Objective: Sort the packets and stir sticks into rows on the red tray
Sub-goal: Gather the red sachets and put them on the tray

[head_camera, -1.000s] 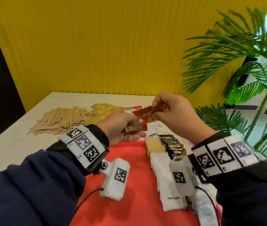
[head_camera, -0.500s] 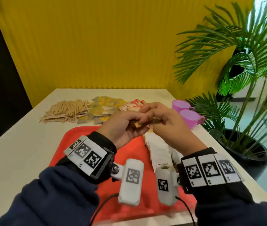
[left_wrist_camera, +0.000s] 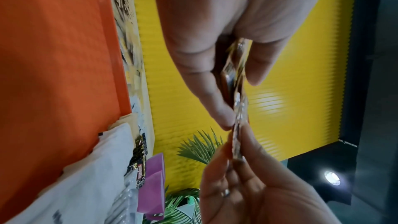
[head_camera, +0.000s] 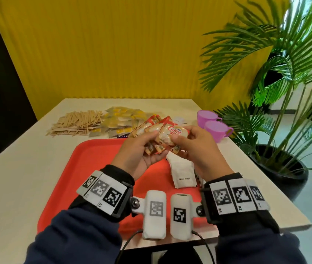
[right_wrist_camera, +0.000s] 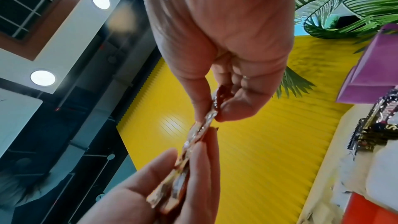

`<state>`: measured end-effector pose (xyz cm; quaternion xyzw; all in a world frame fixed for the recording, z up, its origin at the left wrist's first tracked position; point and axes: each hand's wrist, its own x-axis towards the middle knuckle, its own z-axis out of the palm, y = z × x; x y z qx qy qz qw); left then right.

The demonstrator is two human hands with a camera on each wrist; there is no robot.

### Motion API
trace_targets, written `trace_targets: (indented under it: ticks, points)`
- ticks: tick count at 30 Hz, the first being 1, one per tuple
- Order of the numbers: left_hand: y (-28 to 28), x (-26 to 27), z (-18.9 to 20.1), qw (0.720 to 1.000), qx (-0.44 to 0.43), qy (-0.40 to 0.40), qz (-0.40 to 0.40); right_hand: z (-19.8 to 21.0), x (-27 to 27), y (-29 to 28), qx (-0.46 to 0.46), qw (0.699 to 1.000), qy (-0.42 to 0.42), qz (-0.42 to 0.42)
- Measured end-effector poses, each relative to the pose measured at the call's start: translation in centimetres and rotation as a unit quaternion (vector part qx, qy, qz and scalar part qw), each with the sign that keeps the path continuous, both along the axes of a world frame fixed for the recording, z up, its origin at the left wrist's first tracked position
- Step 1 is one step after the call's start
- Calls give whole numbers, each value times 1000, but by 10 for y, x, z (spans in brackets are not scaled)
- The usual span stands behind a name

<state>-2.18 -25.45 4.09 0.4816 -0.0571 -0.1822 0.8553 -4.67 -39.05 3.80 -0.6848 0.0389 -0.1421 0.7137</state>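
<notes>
Above the far part of the red tray [head_camera: 94,168] both hands hold a bunch of red-and-white creamer packets [head_camera: 167,136]. My left hand [head_camera: 141,149] grips the stack from the left, thumb on top. My right hand [head_camera: 193,147] pinches the top packet at its right end. Edge-on, the creamer packets [left_wrist_camera: 235,91] show between left thumb and fingers; the same creamer packets [right_wrist_camera: 198,135] appear pinched in the right wrist view. White sugar packets [head_camera: 182,174] lie in a row on the tray's right side, with dark packets [left_wrist_camera: 140,151] beside them.
On the beige table [head_camera: 18,168] behind the tray lie a heap of wooden stir sticks [head_camera: 77,122], yellow packets [head_camera: 121,121] and more creamer packets [head_camera: 145,126]. Two purple cups [head_camera: 214,126] stand at the right. A potted palm [head_camera: 277,111] is past the table's right edge.
The hands have come together over the tray and the packets have turned face-up, showing the creamer label. The head view has tilted down and back, so the whole tray shows.
</notes>
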Motion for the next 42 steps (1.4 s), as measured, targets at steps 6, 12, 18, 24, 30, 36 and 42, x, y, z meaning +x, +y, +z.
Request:
trace_targets:
  ticks: [6,12,18,24,30,36,42]
  points:
    - [5,9,-4,999,-20,4,47,-2,4,-4,63,998,10,19]
    - [5,20,-5,999,-1,12,43,-3,15,1,46,998,25,44]
    - [1,29,-8,997,49,1,59,-3,26,3,43,993,66,85]
    - [-3,39,-11,989,137,-4,60,-6,43,12,29,996,71,53]
    - [5,50,-7,987,146,1,59,-5,54,7,33,997,57,35]
    - [17,55,-7,986,160,-36,33,-5,58,5,-4,999,42,20]
    - [16,54,-3,992,108,-2,-59,-6,61,11,-70,997,14,4]
